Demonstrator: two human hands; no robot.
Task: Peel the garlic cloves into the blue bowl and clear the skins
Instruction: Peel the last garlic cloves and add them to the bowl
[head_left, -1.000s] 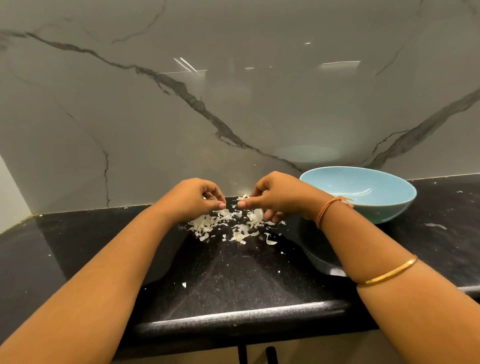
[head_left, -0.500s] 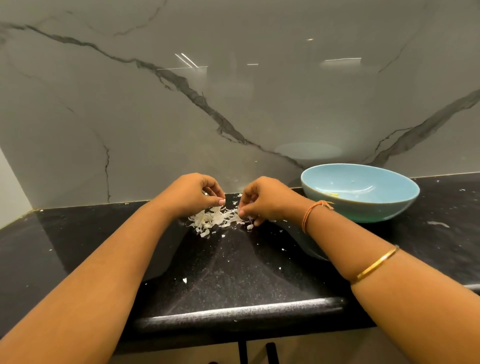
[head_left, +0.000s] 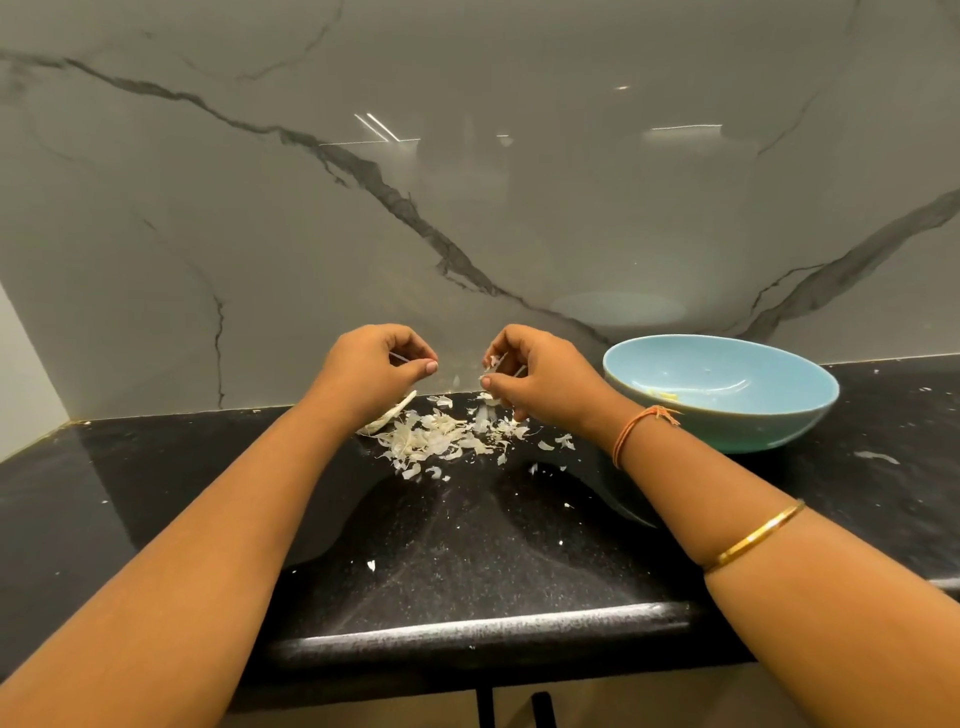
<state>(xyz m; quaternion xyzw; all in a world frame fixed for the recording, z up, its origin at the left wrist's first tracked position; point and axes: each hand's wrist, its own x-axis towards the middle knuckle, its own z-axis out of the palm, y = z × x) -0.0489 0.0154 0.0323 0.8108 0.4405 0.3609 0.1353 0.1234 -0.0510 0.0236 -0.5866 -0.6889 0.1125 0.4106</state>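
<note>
Hovering above a black speckled worktop (head_left: 467, 561), a person's two bare hands are raised over a loose heap of garlic skins (head_left: 441, 439) that lies between them, close to the grey marble-look wall (head_left: 363, 218). The left hand (head_left: 371, 371) is curled with thumb pressed to forefinger; a thin pale sliver shows at the pinch, and a larger curved piece of skin (head_left: 392, 413) pokes out from under the heel of that hand, though whether it is held or lying on the worktop cannot be told. The right hand (head_left: 540, 379) is bunched, its fingers (head_left: 498, 345) closed around several pale scraps of skin, with a few flakes in the air just beside it. A pale blue bowl (head_left: 769, 426) sits on the worktop just right of the right wrist, tilted toward the camera; small yellowish pieces (head_left: 662, 396) rest inside against its near wall, too small to identify with certainty. An orange thread (head_left: 636, 428) circles the right wrist and a gold bangle (head_left: 753, 535) sits farther up the forearm. Stray white flecks dot the worktop around the heap and off to the far right.
</note>
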